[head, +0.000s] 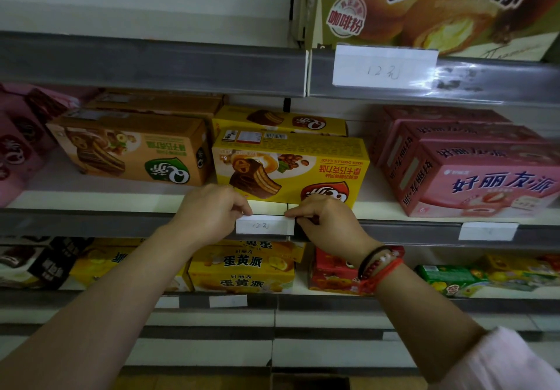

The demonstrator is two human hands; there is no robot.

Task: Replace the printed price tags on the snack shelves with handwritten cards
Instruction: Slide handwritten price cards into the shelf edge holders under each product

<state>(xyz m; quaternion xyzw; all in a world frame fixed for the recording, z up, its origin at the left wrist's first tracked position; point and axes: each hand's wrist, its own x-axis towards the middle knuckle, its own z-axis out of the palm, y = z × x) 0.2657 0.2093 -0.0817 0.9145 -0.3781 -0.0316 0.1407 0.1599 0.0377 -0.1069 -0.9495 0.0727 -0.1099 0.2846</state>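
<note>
Mid-frame: handwritten card (264, 225) sits in the price rail (91, 223) of the middle shelf, below the yellow chocolate pie box (291, 168). Left hand (212, 210) pinches the card's top left corner, right hand (327, 220) pinches its top right corner. Step looks like seating the card into the rail. Next probably calls for pressing the top edge under the rail lip, then releasing. Another handwritten card (383, 66) already sits upper right.

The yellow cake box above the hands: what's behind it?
Behind the front yellow box a second yellow box of the same brand shows. Anything deeper is hidden.
</note>
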